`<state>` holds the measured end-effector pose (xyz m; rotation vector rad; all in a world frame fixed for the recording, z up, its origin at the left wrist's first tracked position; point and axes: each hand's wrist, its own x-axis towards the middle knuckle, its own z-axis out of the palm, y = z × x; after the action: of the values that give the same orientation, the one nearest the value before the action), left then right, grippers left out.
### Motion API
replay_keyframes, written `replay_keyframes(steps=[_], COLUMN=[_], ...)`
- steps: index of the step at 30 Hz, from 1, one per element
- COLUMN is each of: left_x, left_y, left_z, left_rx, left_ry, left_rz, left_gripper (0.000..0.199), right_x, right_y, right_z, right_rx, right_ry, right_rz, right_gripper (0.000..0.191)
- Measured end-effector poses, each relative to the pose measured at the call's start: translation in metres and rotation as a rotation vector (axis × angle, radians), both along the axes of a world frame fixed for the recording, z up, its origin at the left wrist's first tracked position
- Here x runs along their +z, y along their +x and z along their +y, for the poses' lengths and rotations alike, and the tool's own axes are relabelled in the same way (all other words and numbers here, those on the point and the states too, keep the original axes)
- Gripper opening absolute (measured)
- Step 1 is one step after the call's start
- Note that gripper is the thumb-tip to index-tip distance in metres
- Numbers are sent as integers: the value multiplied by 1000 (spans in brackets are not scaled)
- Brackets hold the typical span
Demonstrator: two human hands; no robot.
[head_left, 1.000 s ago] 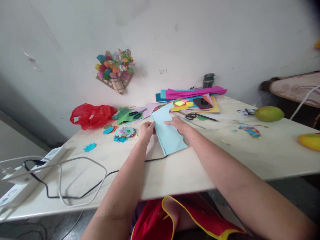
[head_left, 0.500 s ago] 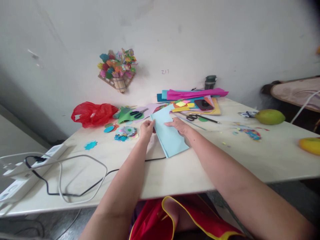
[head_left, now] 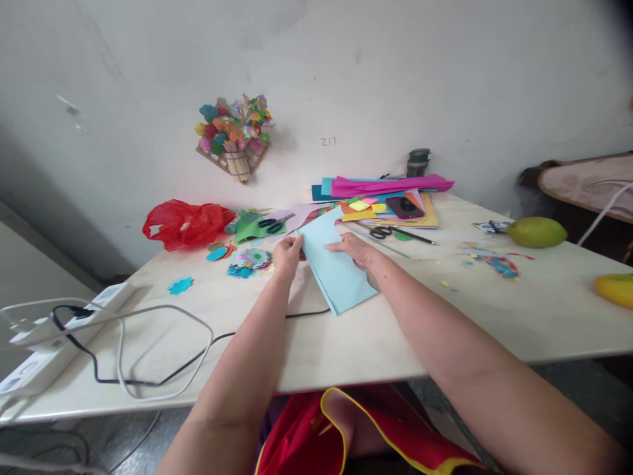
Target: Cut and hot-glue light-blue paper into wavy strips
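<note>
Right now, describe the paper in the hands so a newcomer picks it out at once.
Start at the white table and look to its middle. There, between the left hand and the right hand, is a pale blue sheet. It alone is held; the magenta sheet lies farther back.

Lighting: soft, diffuse; wall (head_left: 395, 79) shaded at left. Surface (head_left: 435, 323): faint shadows. Upper-right corner dark; fine detail soft.

The single camera sits on the person's head, facing forward and down across the table (head_left: 341, 353) to the far wall (head_left: 386, 79). The table's near edge lies close below; the left hand (head_left: 289, 255) and right hand (head_left: 357, 250) fall mid-view.
</note>
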<state>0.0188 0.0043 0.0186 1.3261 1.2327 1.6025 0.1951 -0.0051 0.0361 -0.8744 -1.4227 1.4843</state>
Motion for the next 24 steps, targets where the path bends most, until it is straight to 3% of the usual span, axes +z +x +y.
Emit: replay_keyframes(steps=[17,20,24], left_x=[9,11,13], left_y=[-4,-5,-3], left_z=[0,-1,-4], left_rx=[76,108,50], left_ry=[-10,2,-37], left_rz=[-172,-194,-203], left_gripper=[33,36,46], right_x=[-3,-2,-2], right_y=[0,4,5], right_z=[2,4,7], right_rx=[48,82,37], right_ry=[-9,-25,-10], right_rz=[-106,-148,-137], right_gripper=[28,27,24])
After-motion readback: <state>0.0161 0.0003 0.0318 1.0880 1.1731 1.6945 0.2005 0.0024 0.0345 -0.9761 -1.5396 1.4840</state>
